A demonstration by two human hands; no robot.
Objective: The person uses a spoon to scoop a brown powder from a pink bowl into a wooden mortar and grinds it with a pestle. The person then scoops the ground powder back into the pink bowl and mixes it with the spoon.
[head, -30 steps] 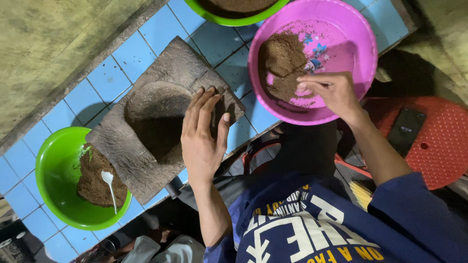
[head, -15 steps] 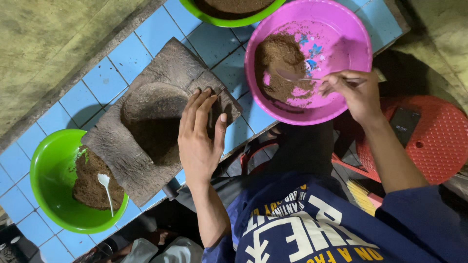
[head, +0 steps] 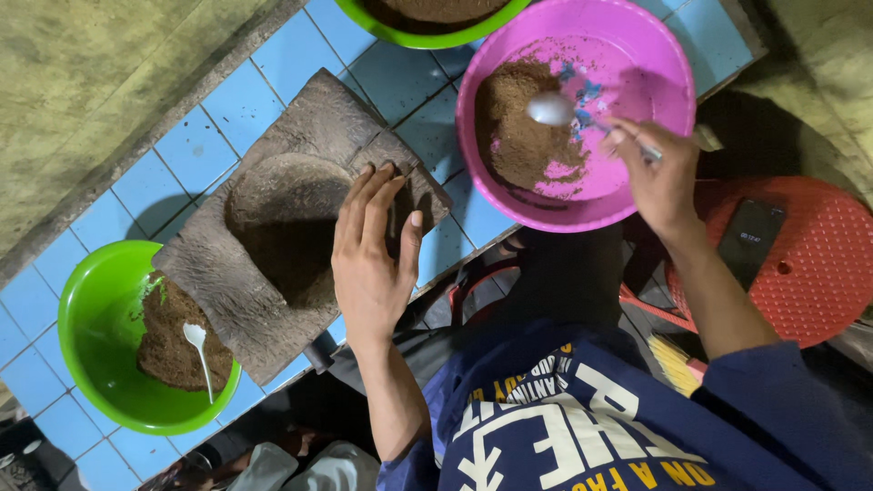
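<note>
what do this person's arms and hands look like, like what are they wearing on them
Both the left hand and the right hand are bare: no gloves, and no rings or watch that can be made out. The forearms are bare too. The dark blue top has short sleeves ending near the elbows, with large white and yellow print across it.

Three bowls are sitting on the tiled bench [head: 195,136]: two green bowls [head: 100,314] [head: 427,35] and one pink bowl [head: 655,64]. Two spoons [head: 202,355] [head: 555,111] are showing, one stone slab [head: 300,155], one red stool [head: 818,264], one phone [head: 750,241].
</note>
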